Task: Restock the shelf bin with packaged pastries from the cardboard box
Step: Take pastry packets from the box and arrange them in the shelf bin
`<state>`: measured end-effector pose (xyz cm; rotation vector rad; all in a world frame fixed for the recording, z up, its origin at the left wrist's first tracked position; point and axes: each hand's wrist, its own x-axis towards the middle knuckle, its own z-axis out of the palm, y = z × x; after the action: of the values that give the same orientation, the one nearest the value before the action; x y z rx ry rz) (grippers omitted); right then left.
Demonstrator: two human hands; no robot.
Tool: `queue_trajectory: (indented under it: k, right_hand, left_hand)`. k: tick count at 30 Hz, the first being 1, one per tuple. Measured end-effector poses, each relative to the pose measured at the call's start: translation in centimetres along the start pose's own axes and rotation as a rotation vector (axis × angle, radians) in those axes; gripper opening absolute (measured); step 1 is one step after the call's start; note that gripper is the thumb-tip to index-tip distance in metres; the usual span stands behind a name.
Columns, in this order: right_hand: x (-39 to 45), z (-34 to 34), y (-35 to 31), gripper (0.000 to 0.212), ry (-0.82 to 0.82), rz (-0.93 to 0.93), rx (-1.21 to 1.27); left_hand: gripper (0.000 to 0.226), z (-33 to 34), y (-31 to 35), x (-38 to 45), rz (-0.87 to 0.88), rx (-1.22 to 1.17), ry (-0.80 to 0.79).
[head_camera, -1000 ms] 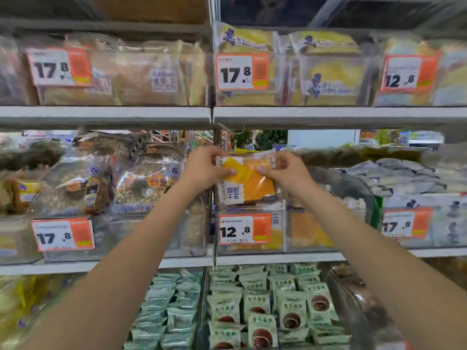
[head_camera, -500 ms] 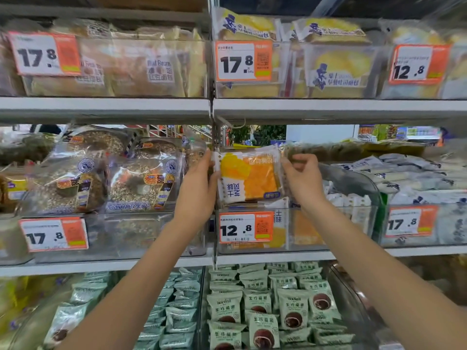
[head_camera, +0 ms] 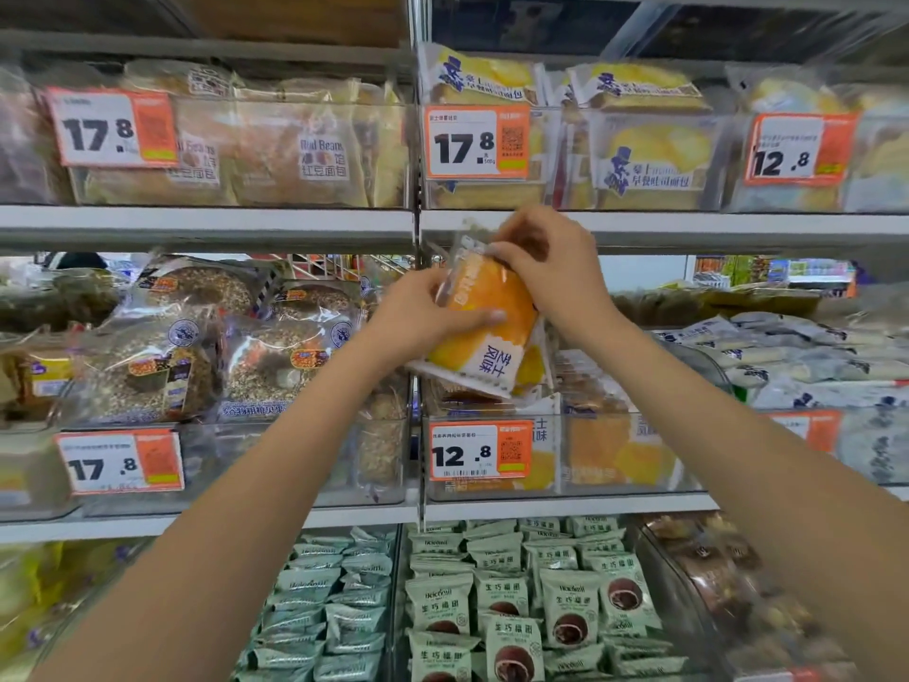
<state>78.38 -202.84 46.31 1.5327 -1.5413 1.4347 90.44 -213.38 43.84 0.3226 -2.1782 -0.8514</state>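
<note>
both hands hold one packaged pastry, an orange-yellow cake in a clear and white plastic wrapper, up in front of the middle shelf. the left hand has its grip closed round the packet's left edge, thumb laid across the front. the right hand pinches the packet's upper end between thumb and fingertips. the packet hangs tilted, its long axis running from upper left to lower right, printed end lowest.

the relation that matters: the clear plastic shelf bin with the orange and white 12.8 price tag sits directly below and slightly behind the packet, so the lower end already points toward its opening. that lower corner looks to be just above, perhaps touching, the packets already in the bin; i cannot tell which. the hands are about equally near the bin, the left one lower, so it probably guides the packet down while the right lets go of the top.

counts: one packet in hand, two hands on it, and at least two like packets visible through the bin's front. the cardboard box is not in view. three shelf levels show, with six price tags.
</note>
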Motion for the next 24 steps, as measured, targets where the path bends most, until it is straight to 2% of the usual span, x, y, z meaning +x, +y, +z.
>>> queue_trajectory:
  k: [2, 5, 6, 7, 9, 10, 11, 13, 15, 17, 19, 21, 24]
  right_hand:
    - [0.6, 0.4, -1.2, 0.013, -0.097, -0.072, -0.055]
    - [-0.3, 0.0, -1.8, 0.038, 0.068, -0.114, -0.164]
    - [-1.2, -0.3, -1.7, 0.044, 0.115, -0.015, -0.107]
    - [-2.4, -0.4, -1.5, 0.049, 0.115, 0.168, 0.004]
    - [-4.9, 0.0, -1.4, 0.052, -0.051, 0.661, 0.367]
    - [-6.3, 0.6, -1.3, 0.049, -0.159, 0.845, 0.584]
    - [-7.3, 1.2, -1.2, 0.042, -0.207, 0.924, 0.755]
    - [-8.1, 1.7, -1.0, 0.029, -0.140, 0.916, 0.869]
    - [-7.2, 1.1, -0.5, 0.026, -0.037, 0.870, 0.763]
    - [-5.9, -0.1, 0.5, 0.020, -0.012, 0.791, 0.605]
    - [-4.8, -1.0, 1.5, 0.016, -0.033, 0.692, 0.441]
    - [-4.3, -1.0, 2.2, 0.020, -0.059, 0.621, 0.285]
    - [-4.4, -0.2, 3.5, 0.029, -0.100, 0.614, 0.094]
  left_hand:
    - [0.031, 0.7, 0.1, -0.3, -0.142, -0.305, -0.011]
    - [0.047, 1.9, -1.5, -1.2, -0.297, -0.736, 0.125]
    - [0.045, 2.2, -2.0, -1.6, -0.323, -0.910, 0.157]
    - [0.039, 2.6, -2.2, -2.0, -0.347, -1.079, 0.161]
    - [0.029, 3.2, -2.1, -2.5, -0.401, -1.300, 0.135]
    - [0.027, 3.7, -1.7, -2.8, -0.408, -1.355, 0.127]
    - [0.028, 4.2, -1.6, -2.8, -0.396, -1.378, 0.131]
    - [0.037, 4.7, -1.2, -2.7, -0.349, -1.344, 0.188]
    - [0.037, 4.1, -1.2, -2.8, -0.278, -1.269, 0.265]
    - [0.022, 2.6, -2.0, -2.7, -0.222, -1.122, 0.308]
    - [0.015, 1.4, -2.8, -2.9, -0.200, -0.844, 0.336]
    - [0.013, 1.2, -3.6, -2.9, -0.189, -0.502, 0.377]
    - [0.022, 2.2, -4.4, -2.7, -0.140, -0.039, 0.383]
